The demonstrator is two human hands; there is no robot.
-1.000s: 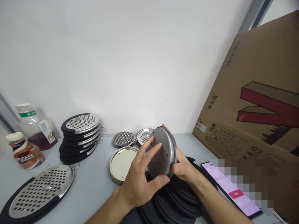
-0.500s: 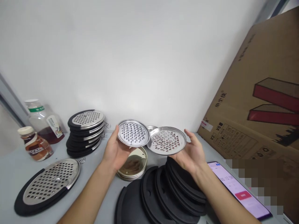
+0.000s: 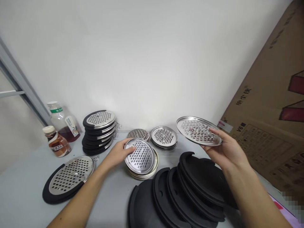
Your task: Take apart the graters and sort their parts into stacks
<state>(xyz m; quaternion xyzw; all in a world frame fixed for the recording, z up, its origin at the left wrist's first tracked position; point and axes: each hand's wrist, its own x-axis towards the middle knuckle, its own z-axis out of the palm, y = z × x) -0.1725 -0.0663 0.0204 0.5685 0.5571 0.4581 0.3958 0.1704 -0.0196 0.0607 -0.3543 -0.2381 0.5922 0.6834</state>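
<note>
Before a white wall (image 3: 142, 63), the left hand (image 3: 118, 154) pinches a small perforated disc (image 3: 140, 157), near edge dipped; the right hand (image 3: 229, 151) grips a larger disc (image 3: 196, 130), nearly level.

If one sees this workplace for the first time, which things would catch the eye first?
Probably the raised perforated disc in the right hand, right of centre, and the second disc in the left hand, in front of a pale metal stack near the middle. Next might come the overlapping black pieces in the foreground and the cardboard box along the right edge.
</note>
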